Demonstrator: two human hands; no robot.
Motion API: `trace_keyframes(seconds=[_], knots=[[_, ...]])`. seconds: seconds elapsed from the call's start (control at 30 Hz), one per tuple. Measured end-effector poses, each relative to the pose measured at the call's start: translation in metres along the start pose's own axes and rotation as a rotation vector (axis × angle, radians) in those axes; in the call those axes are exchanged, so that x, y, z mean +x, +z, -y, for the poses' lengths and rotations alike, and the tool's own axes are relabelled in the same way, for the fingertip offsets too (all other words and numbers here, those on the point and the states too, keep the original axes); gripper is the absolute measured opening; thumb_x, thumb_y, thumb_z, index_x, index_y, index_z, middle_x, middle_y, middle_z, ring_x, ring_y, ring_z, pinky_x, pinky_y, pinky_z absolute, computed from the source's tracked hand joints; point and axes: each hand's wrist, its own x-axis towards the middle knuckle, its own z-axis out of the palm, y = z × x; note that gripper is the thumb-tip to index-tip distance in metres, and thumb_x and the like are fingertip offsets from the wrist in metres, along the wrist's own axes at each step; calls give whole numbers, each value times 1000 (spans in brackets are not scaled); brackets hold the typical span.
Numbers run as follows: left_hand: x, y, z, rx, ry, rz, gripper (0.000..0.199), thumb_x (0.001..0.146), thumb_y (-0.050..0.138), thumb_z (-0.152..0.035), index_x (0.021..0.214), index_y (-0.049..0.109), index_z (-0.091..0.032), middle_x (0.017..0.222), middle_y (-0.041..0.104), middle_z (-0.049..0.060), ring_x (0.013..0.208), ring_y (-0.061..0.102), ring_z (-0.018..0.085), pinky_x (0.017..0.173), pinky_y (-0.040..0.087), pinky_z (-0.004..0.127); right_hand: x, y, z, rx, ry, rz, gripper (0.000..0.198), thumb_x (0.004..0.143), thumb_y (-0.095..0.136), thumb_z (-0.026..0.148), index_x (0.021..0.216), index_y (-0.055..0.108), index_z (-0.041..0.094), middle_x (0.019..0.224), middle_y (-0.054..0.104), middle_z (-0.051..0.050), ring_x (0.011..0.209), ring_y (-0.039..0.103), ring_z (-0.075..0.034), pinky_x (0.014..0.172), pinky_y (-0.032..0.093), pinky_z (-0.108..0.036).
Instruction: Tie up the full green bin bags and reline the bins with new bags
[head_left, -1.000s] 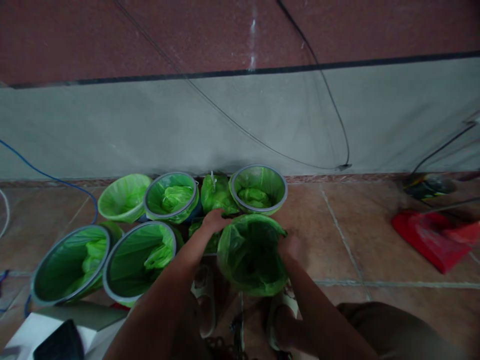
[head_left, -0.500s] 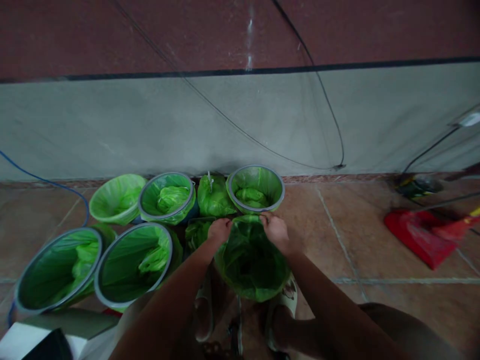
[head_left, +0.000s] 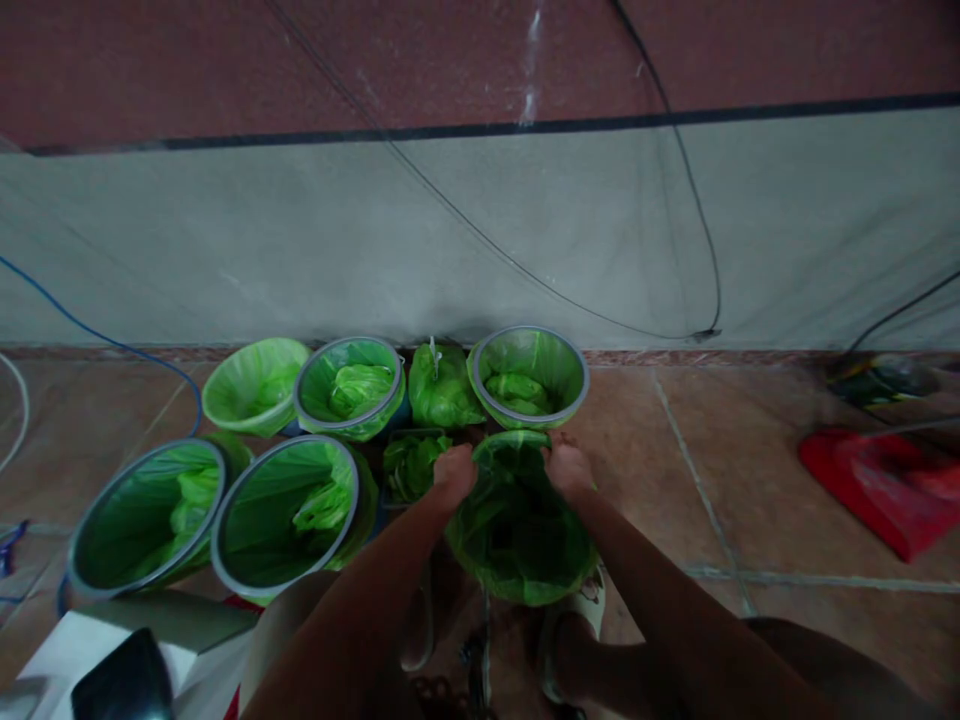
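Observation:
A green plastic bag (head_left: 525, 580) hangs open between my feet, its dark mouth turned up toward me. My left hand (head_left: 455, 472) is closed on the far left of its edge, and my right hand (head_left: 568, 467) grips the far right. Whether a bin stands inside the bag cannot be made out. Just beyond my hands is a lined bin (head_left: 581, 395) with a grey rim and a bundled bag inside. A small basket (head_left: 409, 470) of crumpled green plastic lies left of my left hand. Behind it sits a knotted green bag (head_left: 444, 390).
Several more lined bins stand left, including a grey-rimmed bin (head_left: 262, 575) and a pale green bin (head_left: 225, 425) by the wall. A white box (head_left: 67, 655) with a dark object (head_left: 124, 680) is lower left. A red dustpan (head_left: 862, 490) lies right. A blue cable (head_left: 97, 335) crosses left.
The camera view has shifted, so most things appear farther right. Both hands keep hold of the bag's edge, and the small basket shows more.

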Motion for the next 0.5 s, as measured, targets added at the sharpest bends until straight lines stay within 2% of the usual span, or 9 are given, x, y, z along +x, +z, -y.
trace_keyframes(seconds=[0.1,0.2,0.27,0.33,0.4,0.5], knots=[[0,-1,-2,7,10,31,29,87,49,-19,111,65,-15,110,70,15,107,66,26,88,52,33,-11,0,12,33,-148,-212,43,90,46,19,132,54,13,129,57,-15,116,48,-29,99,34,-40],[1,-2,-3,4,-2,50,32,87,48,-17,115,64,-14,111,69,17,109,65,26,90,51,34,-14,2,34,103,-392,-256,41,90,43,16,130,57,14,127,57,-14,113,46,-26,100,34,-38],[2,-2,-4,-6,-13,51,33,87,47,-16,115,64,-14,111,69,17,110,65,26,91,51,33,-11,6,48,113,-481,-197,38,91,42,15,124,61,15,121,58,-13,111,47,-25,98,36,-36],[2,-1,-3,-12,-8,47,32,86,47,-15,114,64,-14,111,69,16,110,65,26,91,51,33,-8,14,58,72,-495,-96,32,91,42,15,115,64,15,115,60,-13,107,49,-25,96,37,-36],[3,1,-2,-15,-2,45,31,86,49,-16,113,64,-14,112,69,17,110,65,27,90,52,34,-8,26,62,10,-458,14,31,91,41,15,112,64,15,113,60,-13,105,51,-25,94,38,-36],[4,1,-2,-27,-3,59,30,84,55,-22,111,65,-14,113,69,16,110,65,28,89,52,34,-14,43,60,-48,-341,140,40,90,38,10,126,57,12,121,59,-15,110,52,-26,94,39,-37]])
